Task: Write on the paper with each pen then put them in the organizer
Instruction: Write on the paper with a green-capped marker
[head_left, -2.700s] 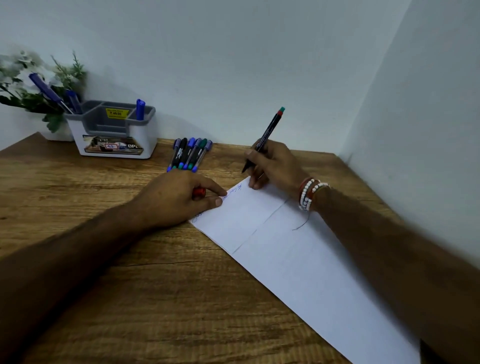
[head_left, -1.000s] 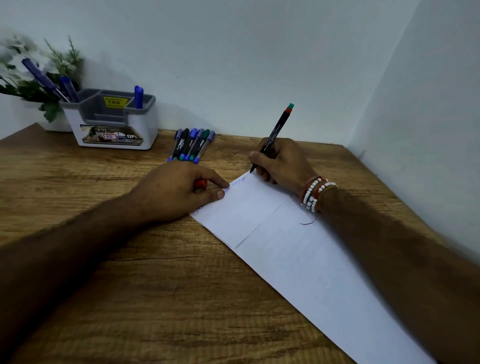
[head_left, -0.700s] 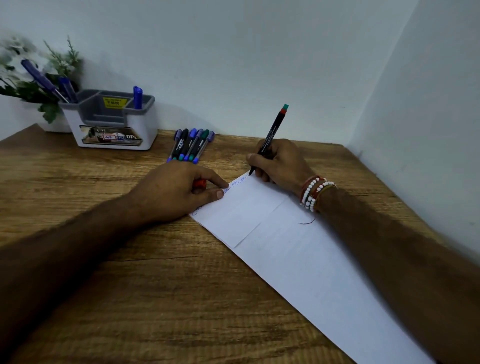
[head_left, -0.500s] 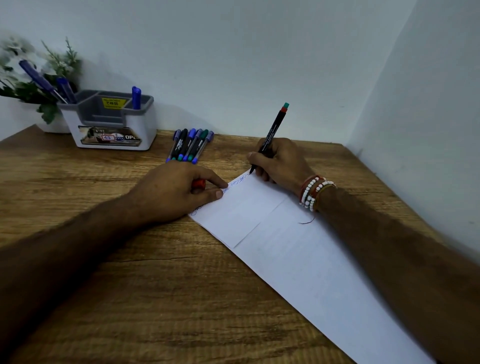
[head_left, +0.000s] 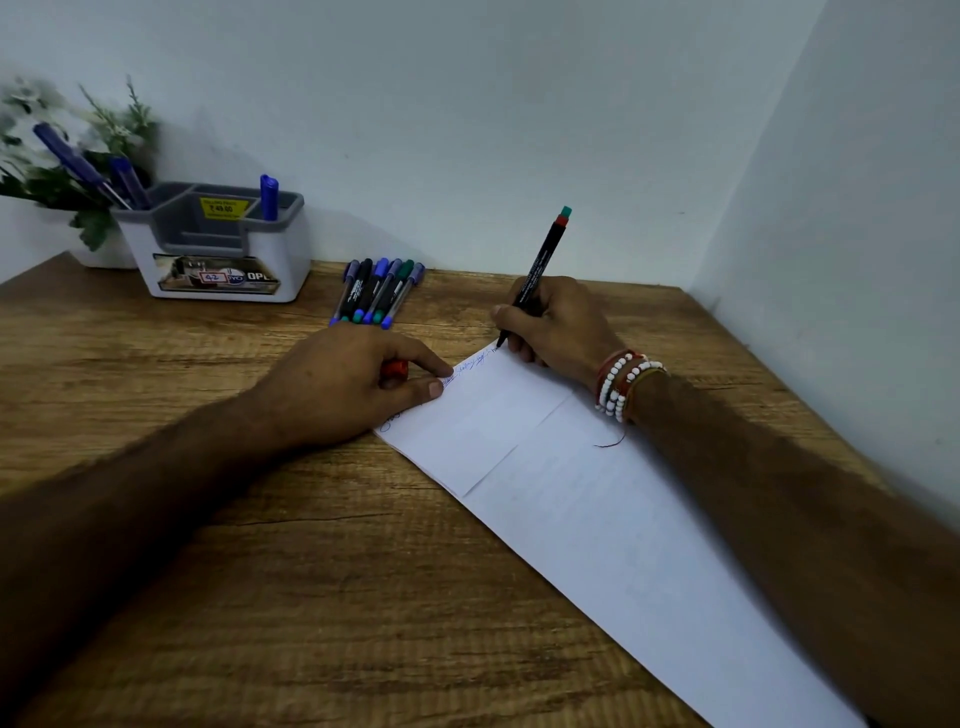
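2 hands: my right hand pinching pen, tip writing at far edge of paper; my left hand pinning it flat, curling over red cap (keeping it handy); organizer standing far-left.

Desk corner, seen from the head camera. The table fills the angle between the rear wall and the side wall at right. The organizer stands at the far left, near the rear wall, with the plant behind it to the left. Two pens lean in its left compartment and a single pen stands in its right rear compartment. Just right of the organizer, a row of loose pens lies side by side on the table. The paper runs diagonally from the centre to the near right. The left hand rests on the paper's left corner, in front of the loose pens, with a cap tucked between its fingers. To its right, the right hand grips the held pen, whose tip meets the paper's far corner.
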